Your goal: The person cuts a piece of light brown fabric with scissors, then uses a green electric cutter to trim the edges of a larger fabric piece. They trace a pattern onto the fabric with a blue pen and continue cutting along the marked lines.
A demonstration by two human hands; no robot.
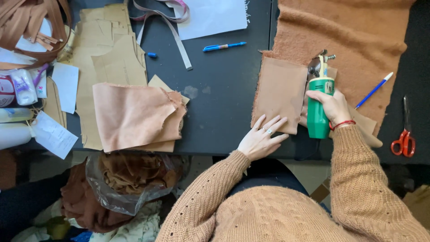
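- Right hand point(332, 106) is wrapped tight round the green electric fabric cutter point(318, 110), which stands upright on the dark worktable point(224, 103), touching the right edge of the pattern piece.
- Left hand point(261, 138) lies flat, fingers point(273, 123) spread and gripping nothing, pressing the lower edge of the tan pattern piece point(281, 93).
- That piece sits on the fuzzy brown fabric point(354, 45), at its left edge.
- A blue pen point(374, 90) lies on the fabric just right of the cutter; red-handled scissors point(404, 136) are farther right.
- Well to the left sits a stack of cut tan pieces point(134, 115) over cardboard patterns point(105, 54), with another blue pen point(224, 46) between.
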